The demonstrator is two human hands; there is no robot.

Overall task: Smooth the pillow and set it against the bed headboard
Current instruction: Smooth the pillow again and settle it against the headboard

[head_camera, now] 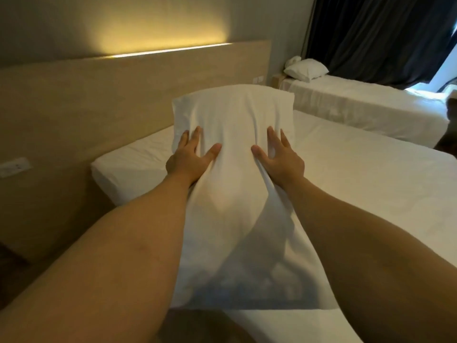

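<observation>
A white pillow [235, 120] in a loose white case stands lengthwise before me over the white-sheeted bed [358, 174]. My left hand [191, 155] presses its left side and my right hand [277, 157] presses its right side, fingers spread flat, squeezing the middle inward. The slack end of the case hangs down toward me between my forearms. The light wooden headboard [99, 95] runs along the left, behind the bed's head end. The pillow's far end is near the headboard; whether it touches it I cannot tell.
A second bed [358, 105] with a white pillow [306, 69] stands at the right rear. Dark curtains [383, 33] hang behind it. A wall socket [14, 166] sits on the headboard panel at left. A light strip glows above the headboard.
</observation>
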